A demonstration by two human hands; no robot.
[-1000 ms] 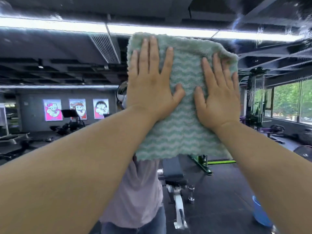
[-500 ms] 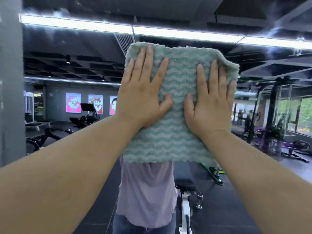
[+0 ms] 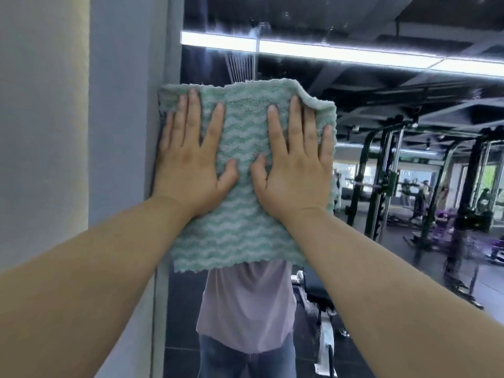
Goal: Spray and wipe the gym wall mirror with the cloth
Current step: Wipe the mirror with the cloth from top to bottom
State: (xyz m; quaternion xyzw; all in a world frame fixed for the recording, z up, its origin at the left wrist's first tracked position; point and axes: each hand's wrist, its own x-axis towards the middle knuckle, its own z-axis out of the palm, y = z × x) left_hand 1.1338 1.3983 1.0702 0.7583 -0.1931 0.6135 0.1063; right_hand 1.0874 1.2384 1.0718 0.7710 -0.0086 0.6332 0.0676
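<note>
- Pressing flat on the glass, the cloth sits high on the mirror, about level with my view. Its left edge is right at the mirror's left border.
- My grip is apart on both sides. The left hand and right hand lie side by side with fingers straight and spread, palms pushing the cloth and clamping nothing.
- The thumbs nearly meet at the cloth's middle, and the lower hem hangs loose below the wrists.
- The cloth hangs roughly upright, fingers pointing up, with its top right corner curling off the glass.
- The left hand is the one nearer the grey wall, so I judge there is no room left that way. The open glass lies to the right and below.
- Wet streaks run down just above the cloth's top edge, so an upward pass looks due too.
- Reflected in the mirror are a light strip, dark racks, a bench and my own torso.
</note>
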